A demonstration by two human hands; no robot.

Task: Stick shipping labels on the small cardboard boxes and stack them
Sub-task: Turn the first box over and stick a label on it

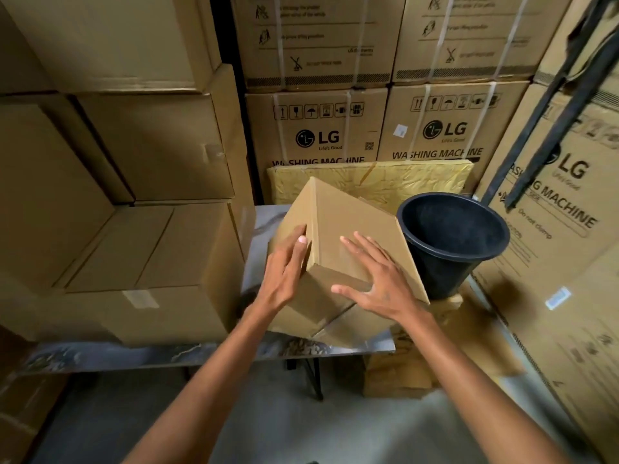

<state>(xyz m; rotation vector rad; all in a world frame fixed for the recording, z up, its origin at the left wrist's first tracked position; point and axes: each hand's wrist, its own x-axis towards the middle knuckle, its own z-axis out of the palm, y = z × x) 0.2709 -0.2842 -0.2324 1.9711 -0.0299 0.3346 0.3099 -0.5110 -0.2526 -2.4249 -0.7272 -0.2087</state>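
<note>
Across the top and right of the frame we see stacked washing machine cartons (445, 128) printed with LG logos and bound with white straps. Plain brown cartons (134, 145) fill the upper left, and one more large carton (150, 279) sits at centre left on the surface (261, 229), a grey marbled tabletop running through the middle of the frame. A yellowish wrapped flat panel (418, 182) leans against the washing machine cartons just behind the surface.

In the centre of the frame we find the small cardboard box (351, 222), tilted with one corner pointing toward us and its lower edge on the surface. Just beside it on the right stands a black plastic bucket (452, 236), leaning slightly to the right.

Our left hand (284, 272) lies flat against the box's left face, fingers straight and pressing, its grip released. Our right hand (378, 279) spreads over the box's upper face with fingers straight and splayed, likewise a released grip resting on the cardboard. We see no label on the faces of the box turned toward us.
</note>
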